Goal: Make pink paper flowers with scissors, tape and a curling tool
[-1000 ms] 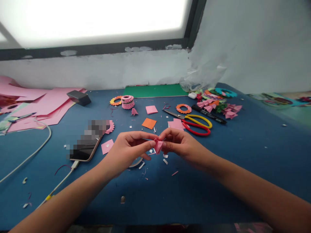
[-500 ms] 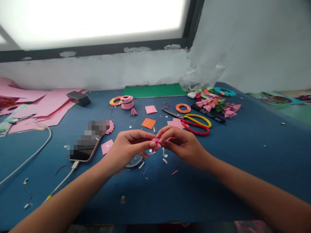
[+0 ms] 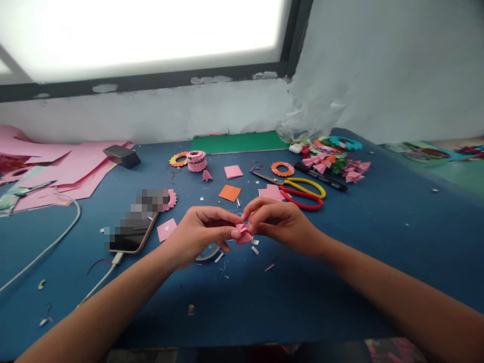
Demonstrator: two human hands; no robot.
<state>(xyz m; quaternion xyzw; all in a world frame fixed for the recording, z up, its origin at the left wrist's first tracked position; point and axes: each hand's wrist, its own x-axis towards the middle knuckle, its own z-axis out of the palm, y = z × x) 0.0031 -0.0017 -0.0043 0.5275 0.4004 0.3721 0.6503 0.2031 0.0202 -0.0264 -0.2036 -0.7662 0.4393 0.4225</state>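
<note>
a small piece of pink folded paper [image 3: 244, 239] is held above a blue bench [image 3: 321, 297], gripped between two bare hands. the left hand [image 3: 202, 233] pinches its left side between thumb and fingers, while the right hand [image 3: 284, 223], fingers curled, grips the upper right edge. the broader lower part of the paper faces down, toward the near side of the bench; the fingers cover too much of the rest to tell its long axis.

white paper scraps [image 3: 255, 250] lie just beneath the hands, and a pale ring [image 3: 207, 256] sits partly hidden below the left hand. just beyond the right hand, scissors [image 3: 302, 192] with red and yellow handles rest across pink paper [image 3: 269, 191], blades pointing away to the left. an orange square [image 3: 230, 193] lies just ahead, between the hands, with a pink square [image 3: 233, 172] behind it. farther past the right hand are an orange scalloped ring [image 3: 282, 173], a black marker [image 3: 321, 177] and a heap of folded paper pieces [image 3: 353, 170]. to the left of the left hand are another square [image 3: 165, 232], pink with a white scrap on it, and a phone [image 3: 133, 237] plugged into a white cable [image 3: 99, 283]. beyond that hand stands a stack of pink scalloped rings [image 3: 197, 165].
</note>
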